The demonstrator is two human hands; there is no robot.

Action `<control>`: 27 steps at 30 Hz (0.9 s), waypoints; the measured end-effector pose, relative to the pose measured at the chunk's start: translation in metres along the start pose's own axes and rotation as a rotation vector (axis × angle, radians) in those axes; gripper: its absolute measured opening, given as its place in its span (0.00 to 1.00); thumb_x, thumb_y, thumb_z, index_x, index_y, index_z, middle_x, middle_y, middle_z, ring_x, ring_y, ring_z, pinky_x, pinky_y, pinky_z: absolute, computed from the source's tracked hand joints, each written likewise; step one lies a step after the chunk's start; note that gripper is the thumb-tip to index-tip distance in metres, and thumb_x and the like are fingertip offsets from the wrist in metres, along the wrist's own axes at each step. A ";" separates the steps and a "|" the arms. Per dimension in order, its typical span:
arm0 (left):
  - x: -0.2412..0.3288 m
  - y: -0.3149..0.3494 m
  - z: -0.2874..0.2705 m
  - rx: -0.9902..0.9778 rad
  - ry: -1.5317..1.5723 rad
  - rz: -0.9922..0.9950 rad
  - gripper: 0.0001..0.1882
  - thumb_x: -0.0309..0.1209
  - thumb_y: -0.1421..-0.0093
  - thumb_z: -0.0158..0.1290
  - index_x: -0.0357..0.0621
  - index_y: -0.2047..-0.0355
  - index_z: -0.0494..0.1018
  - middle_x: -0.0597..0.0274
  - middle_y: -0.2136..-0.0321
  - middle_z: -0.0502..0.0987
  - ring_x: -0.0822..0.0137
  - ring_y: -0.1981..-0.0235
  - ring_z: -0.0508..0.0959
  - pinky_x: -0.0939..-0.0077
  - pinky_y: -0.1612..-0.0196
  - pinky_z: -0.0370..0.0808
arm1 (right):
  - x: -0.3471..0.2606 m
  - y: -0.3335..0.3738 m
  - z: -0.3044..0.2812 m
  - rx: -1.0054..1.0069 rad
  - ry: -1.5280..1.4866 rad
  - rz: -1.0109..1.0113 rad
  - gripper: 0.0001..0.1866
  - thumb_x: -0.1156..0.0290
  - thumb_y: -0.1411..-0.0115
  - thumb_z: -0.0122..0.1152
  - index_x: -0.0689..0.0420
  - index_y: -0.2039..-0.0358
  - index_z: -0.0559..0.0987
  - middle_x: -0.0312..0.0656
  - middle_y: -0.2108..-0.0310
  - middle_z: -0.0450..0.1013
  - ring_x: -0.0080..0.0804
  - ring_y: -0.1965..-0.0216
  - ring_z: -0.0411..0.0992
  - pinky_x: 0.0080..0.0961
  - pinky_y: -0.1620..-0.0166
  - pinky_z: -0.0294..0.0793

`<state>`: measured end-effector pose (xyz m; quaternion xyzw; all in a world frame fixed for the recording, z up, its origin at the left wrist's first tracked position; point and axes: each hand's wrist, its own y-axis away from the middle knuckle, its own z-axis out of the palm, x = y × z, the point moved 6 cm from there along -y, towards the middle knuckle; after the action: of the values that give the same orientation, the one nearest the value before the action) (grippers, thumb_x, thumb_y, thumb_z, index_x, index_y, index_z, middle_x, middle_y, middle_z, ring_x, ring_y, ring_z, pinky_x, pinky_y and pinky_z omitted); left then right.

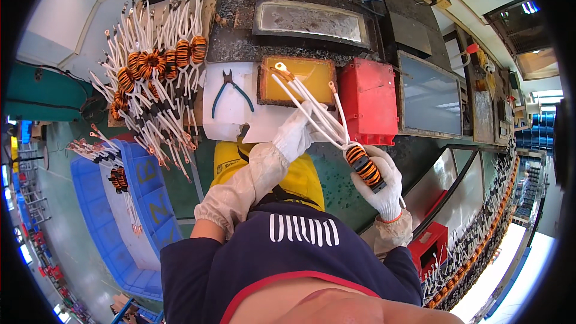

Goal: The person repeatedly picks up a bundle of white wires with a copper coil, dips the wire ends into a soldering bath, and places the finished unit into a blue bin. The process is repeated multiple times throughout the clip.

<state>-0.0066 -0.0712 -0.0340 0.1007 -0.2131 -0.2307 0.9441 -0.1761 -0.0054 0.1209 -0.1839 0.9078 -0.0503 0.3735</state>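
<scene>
My right hand [381,183], in a white glove, is wrapped round a toroidal coil [364,168] wound in orange and black. White cables [327,121] with copper ring lugs run from the coil up to the left. My left hand [300,129], also gloved, closes on these cables partway along. Their lug ends [280,68] hang over a shallow dark-rimmed tray [261,84] with an amber-yellow filling. One cable [338,105] splays apart toward the red bin. The glove hides part of my left fingers.
Blue-handled cutters [233,93] lie on white sheet left of the tray. A red bin [369,99] stands right of it, and a metal trough [312,22] behind. Many coils [150,65] are heaped at left above a blue crate [99,204]. More coils line the far right.
</scene>
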 end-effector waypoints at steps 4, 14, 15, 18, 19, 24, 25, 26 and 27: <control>0.001 -0.002 -0.002 -0.075 0.030 -0.009 0.24 0.49 0.32 0.42 0.40 0.53 0.70 0.44 0.57 0.77 0.46 0.54 0.79 0.45 0.50 0.76 | -0.002 0.001 0.001 0.009 -0.050 -0.007 0.17 0.73 0.59 0.71 0.60 0.67 0.76 0.51 0.55 0.75 0.48 0.57 0.77 0.34 0.55 0.76; 0.000 -0.004 0.002 0.036 0.221 -0.114 0.24 0.48 0.31 0.41 0.35 0.58 0.69 0.43 0.67 0.78 0.47 0.67 0.82 0.53 0.61 0.83 | -0.005 0.006 0.004 -0.015 -0.073 -0.139 0.20 0.73 0.60 0.72 0.58 0.65 0.75 0.52 0.55 0.75 0.49 0.58 0.76 0.36 0.56 0.76; -0.001 -0.006 0.001 0.051 0.249 -0.149 0.24 0.48 0.31 0.41 0.35 0.58 0.69 0.44 0.68 0.78 0.48 0.68 0.82 0.54 0.63 0.83 | -0.006 0.006 0.004 -0.034 -0.056 -0.162 0.20 0.73 0.60 0.72 0.58 0.65 0.75 0.52 0.55 0.75 0.49 0.58 0.76 0.37 0.56 0.76; -0.002 -0.008 -0.003 -0.006 0.221 -0.129 0.19 0.44 0.32 0.44 0.37 0.61 0.70 0.48 0.68 0.77 0.52 0.69 0.82 0.57 0.69 0.84 | -0.010 0.006 0.005 -0.072 -0.018 -0.155 0.19 0.73 0.58 0.72 0.59 0.65 0.75 0.53 0.55 0.75 0.50 0.57 0.76 0.37 0.55 0.75; -0.001 -0.012 -0.009 0.039 0.169 -0.108 0.19 0.43 0.32 0.45 0.37 0.60 0.70 0.48 0.68 0.78 0.52 0.69 0.82 0.58 0.69 0.84 | -0.011 0.006 0.004 -0.079 -0.018 -0.167 0.19 0.73 0.59 0.72 0.59 0.65 0.75 0.53 0.54 0.75 0.49 0.59 0.77 0.36 0.56 0.76; 0.020 -0.003 0.003 0.108 -0.181 -0.037 0.18 0.39 0.32 0.45 0.35 0.53 0.70 0.49 0.65 0.79 0.54 0.68 0.82 0.59 0.66 0.84 | -0.008 0.008 0.003 -0.053 0.008 -0.143 0.20 0.72 0.60 0.71 0.58 0.65 0.74 0.51 0.54 0.74 0.50 0.58 0.76 0.38 0.56 0.75; 0.019 -0.006 0.000 0.037 -0.201 -0.069 0.18 0.36 0.32 0.46 0.35 0.48 0.69 0.49 0.60 0.78 0.55 0.63 0.82 0.57 0.60 0.83 | -0.007 0.008 0.002 -0.039 0.010 -0.129 0.20 0.72 0.60 0.70 0.57 0.65 0.74 0.51 0.54 0.74 0.51 0.57 0.75 0.39 0.56 0.75; 0.021 -0.002 0.008 0.004 -0.166 -0.049 0.18 0.35 0.32 0.46 0.35 0.48 0.68 0.48 0.59 0.78 0.54 0.60 0.81 0.56 0.57 0.82 | -0.007 0.008 0.000 -0.023 0.026 -0.136 0.20 0.72 0.60 0.70 0.57 0.65 0.74 0.51 0.54 0.74 0.51 0.57 0.75 0.39 0.56 0.75; 0.024 0.007 0.020 -0.025 -0.135 -0.026 0.18 0.34 0.32 0.46 0.35 0.47 0.68 0.48 0.57 0.77 0.54 0.58 0.81 0.55 0.55 0.81 | -0.005 0.007 -0.001 -0.007 0.037 -0.146 0.20 0.72 0.60 0.70 0.57 0.65 0.74 0.51 0.54 0.74 0.51 0.57 0.75 0.39 0.56 0.75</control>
<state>0.0063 -0.0787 -0.0054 0.0756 -0.2720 -0.2517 0.9257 -0.1758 0.0023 0.1231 -0.2497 0.8989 -0.0778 0.3516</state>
